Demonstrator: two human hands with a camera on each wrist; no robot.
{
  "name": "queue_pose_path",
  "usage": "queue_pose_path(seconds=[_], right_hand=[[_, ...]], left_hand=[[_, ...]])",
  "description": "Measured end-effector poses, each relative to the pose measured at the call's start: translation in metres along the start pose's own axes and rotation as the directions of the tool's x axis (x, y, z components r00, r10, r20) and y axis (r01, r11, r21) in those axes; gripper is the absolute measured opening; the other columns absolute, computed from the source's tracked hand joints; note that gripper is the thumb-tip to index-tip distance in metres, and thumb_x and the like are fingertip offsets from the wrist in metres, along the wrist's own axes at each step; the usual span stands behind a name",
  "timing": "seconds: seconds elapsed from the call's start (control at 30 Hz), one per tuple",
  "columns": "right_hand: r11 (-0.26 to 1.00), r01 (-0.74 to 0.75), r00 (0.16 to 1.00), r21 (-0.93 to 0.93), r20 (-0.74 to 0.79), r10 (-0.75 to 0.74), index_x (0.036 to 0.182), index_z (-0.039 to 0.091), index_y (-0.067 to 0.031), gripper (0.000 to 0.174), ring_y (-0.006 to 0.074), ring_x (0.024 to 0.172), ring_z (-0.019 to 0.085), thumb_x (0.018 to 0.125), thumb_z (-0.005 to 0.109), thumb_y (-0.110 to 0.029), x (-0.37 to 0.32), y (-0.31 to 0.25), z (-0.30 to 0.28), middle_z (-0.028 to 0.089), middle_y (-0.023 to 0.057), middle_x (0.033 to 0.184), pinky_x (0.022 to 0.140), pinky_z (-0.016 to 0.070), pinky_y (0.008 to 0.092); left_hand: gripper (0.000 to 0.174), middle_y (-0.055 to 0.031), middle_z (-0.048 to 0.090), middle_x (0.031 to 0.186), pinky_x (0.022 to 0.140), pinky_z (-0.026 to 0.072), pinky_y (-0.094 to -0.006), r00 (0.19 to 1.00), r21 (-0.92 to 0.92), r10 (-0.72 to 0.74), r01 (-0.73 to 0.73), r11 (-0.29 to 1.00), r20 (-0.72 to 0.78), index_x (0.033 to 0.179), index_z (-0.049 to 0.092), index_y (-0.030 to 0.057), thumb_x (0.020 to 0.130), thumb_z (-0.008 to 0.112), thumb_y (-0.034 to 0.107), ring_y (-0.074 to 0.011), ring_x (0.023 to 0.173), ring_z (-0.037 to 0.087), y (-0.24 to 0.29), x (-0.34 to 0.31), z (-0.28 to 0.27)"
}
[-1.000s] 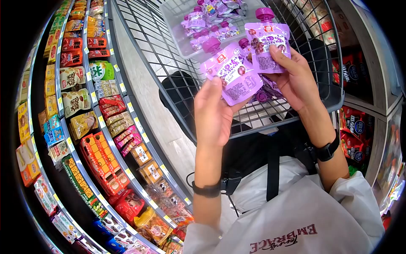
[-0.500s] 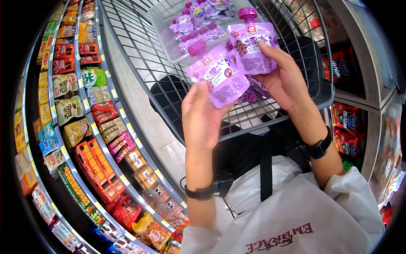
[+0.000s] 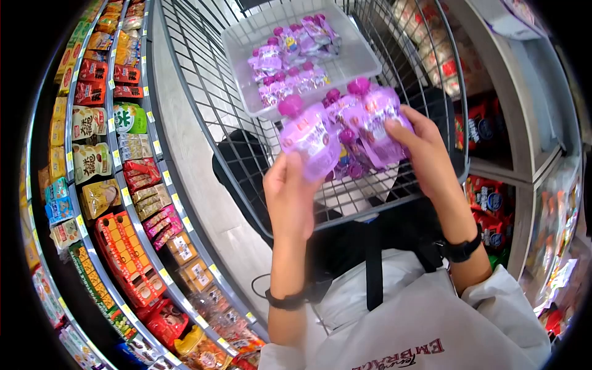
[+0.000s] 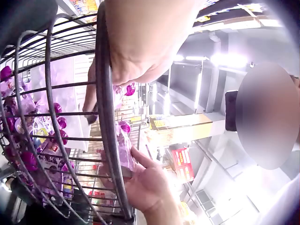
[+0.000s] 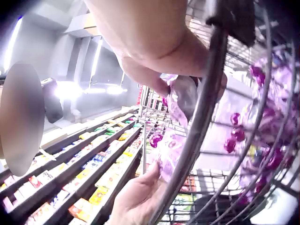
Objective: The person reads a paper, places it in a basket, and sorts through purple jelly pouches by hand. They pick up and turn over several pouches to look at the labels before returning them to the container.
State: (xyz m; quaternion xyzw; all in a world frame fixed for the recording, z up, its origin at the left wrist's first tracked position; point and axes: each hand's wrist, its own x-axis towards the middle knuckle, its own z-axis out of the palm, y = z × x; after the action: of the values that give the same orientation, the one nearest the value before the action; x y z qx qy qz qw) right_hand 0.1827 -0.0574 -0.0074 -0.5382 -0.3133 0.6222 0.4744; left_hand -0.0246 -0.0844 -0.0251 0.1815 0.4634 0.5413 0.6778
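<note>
My left hand (image 3: 291, 188) pinches a purple grape jelly pouch (image 3: 313, 137) by its lower part, thumb on the printed front and magenta cap upward. A second jelly pouch (image 3: 381, 123) is in my right hand (image 3: 424, 145), gripped at its right side with the thumb across the front. Both pouches are held side by side over the near end of the cart basket, blurred by motion. Below and between them, more purple pouches (image 3: 356, 169) lie in the basket, partly hidden. In the right wrist view, the left-hand pouch (image 5: 171, 152) hangs near the cart's rim.
A translucent plastic bin (image 3: 356, 46) holds several purple pouches (image 3: 296, 46) farther forward in the wire shopping cart (image 3: 191, 80). Snack shelves (image 3: 132, 203) run along the left; another shelf unit (image 3: 524, 209) with red bags (image 3: 490, 191) stands close on the right.
Both hands have lowered the two pouches toward the near end of the basket, and the caps now sit lower in view. The head view has shifted, showing more of the bin.
</note>
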Motion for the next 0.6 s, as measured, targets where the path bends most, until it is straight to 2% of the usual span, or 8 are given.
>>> queue_pose_path(seconds=[0.07, 0.1, 0.17, 0.2, 0.3, 0.43, 0.5, 0.6], right_hand=[[0.695, 0.021, 0.987, -0.719, 0.126, 0.100, 0.120, 0.056, 0.0009, 0.043, 0.0235, 0.097, 0.065, 0.088, 0.067, -0.025, -0.006, -0.026, -0.013, 0.066, 0.0179, 0.104, 0.083, 0.0494, 0.0323], [0.557, 0.196, 0.973, -0.807, 0.231, -0.006, 0.119, 0.056, 0.0003, 0.045, 0.0286, 0.096, 0.064, 0.086, 0.068, -0.027, -0.009, -0.035, -0.016, 0.065, 0.0224, 0.104, 0.084, 0.0487, 0.0360], [0.258, 0.108, 0.988, -0.960, 0.132, 0.077, 0.119, 0.055, -0.0003, 0.040, 0.0191, 0.104, 0.060, 0.085, 0.069, -0.018, -0.005, -0.081, 0.002, 0.064, 0.0111, 0.110, 0.093, 0.0445, 0.0332], [0.294, 0.229, 0.973, -0.928, 0.227, -0.041, 0.118, 0.056, -0.0007, 0.040, 0.0195, 0.106, 0.059, 0.085, 0.070, -0.018, 0.007, -0.084, -0.001, 0.064, 0.0100, 0.110, 0.095, 0.0434, 0.0350], [0.354, 0.265, 0.956, -0.897, 0.291, 0.021, 0.118, 0.057, -0.0016, 0.041, 0.0204, 0.105, 0.059, 0.086, 0.070, -0.024, 0.061, -0.100, 0.018, 0.064, 0.0104, 0.111, 0.094, 0.0440, 0.0349], [0.043, 0.235, 0.972, -0.971, 0.236, 0.005, 0.118, 0.058, -0.0012, 0.065, 0.0319, 0.107, 0.060, 0.080, 0.070, -0.052, 0.163, -0.074, 0.054, 0.062, 0.0209, 0.114, 0.093, 0.0455, 0.0398], [-0.005, 0.281, 0.959, -0.960, 0.281, -0.033, 0.122, 0.056, 0.0014, 0.082, 0.0400, 0.111, 0.057, 0.074, 0.068, -0.064, 0.217, -0.049, 0.067, 0.060, 0.0279, 0.116, 0.094, 0.0451, 0.0434], [-0.064, 0.201, 0.965, -0.977, 0.209, -0.160, 0.121, 0.056, 0.0056, 0.099, 0.0425, 0.108, 0.060, 0.064, 0.067, -0.074, 0.296, -0.007, 0.085, 0.060, 0.0286, 0.117, 0.095, 0.0467, 0.0425]], left_hand=[[0.038, -0.0146, 0.055, 0.130, 0.099, 0.0464, -0.0357, 0.996, 0.234, 0.072, -0.081, 0.969, 0.047, 0.134, 0.046, -0.0044, 0.099, 0.048, 0.011, -0.0221, 0.119, 0.056, -0.007, 0.003, -0.007], [0.044, -0.0157, 0.053, 0.134, 0.103, 0.0423, -0.0338, 0.988, 0.415, 0.128, -0.153, 0.897, 0.087, 0.139, 0.042, -0.0045, 0.097, 0.049, 0.009, -0.0224, 0.124, 0.052, -0.008, 0.004, -0.006], [0.052, -0.0180, 0.047, 0.141, 0.108, 0.0343, -0.0350, 0.964, 0.514, 0.231, -0.265, 0.816, 0.130, 0.139, 0.041, -0.0043, 0.092, 0.057, 0.010, -0.0270, 0.131, 0.044, -0.011, 0.000, -0.001], [0.052, -0.0191, 0.047, 0.141, 0.107, 0.0345, -0.0359, 0.956, 0.585, 0.248, -0.291, 0.757, 0.154, 0.138, 0.042, -0.0034, 0.090, 0.058, 0.010, -0.0285, 0.131, 0.045, -0.009, -0.001, 0.001], [0.047, -0.0147, 0.054, 0.133, 0.106, 0.0349, -0.0344, 0.966, 0.629, 0.157, -0.255, 0.735, 0.207, 0.134, 0.049, 0.0017, 0.088, 0.060, 0.011, -0.0241, 0.126, 0.049, -0.002, -0.006, 0.004], [0.032, -0.0136, 0.064, 0.118, 0.099, 0.0413, -0.0337, 0.939, 0.567, 0.105, -0.284, 0.773, 0.327, 0.119, 0.058, 0.0007, 0.088, 0.058, 0.008, -0.0228, 0.113, 0.059, -0.003, -0.006, 0.004], [0.030, -0.0141, 0.064, 0.112, 0.098, 0.0400, -0.0394, 0.950, 0.534, 0.051, -0.217, 0.817, 0.308, 0.114, 0.058, 0.0038, 0.084, 0.060, 0.007, -0.0322, 0.108, 0.059, 0.000, -0.006, 0.007], [0.028, -0.0118, 0.064, 0.111, 0.101, 0.0358, -0.0478, 0.930, 0.515, 0.042, -0.240, 0.823, 0.366, 0.113, 0.057, 0.0072, 0.085, 0.059, 0.009, -0.0313, 0.109, 0.059, -0.004, -0.004, 0.004]])
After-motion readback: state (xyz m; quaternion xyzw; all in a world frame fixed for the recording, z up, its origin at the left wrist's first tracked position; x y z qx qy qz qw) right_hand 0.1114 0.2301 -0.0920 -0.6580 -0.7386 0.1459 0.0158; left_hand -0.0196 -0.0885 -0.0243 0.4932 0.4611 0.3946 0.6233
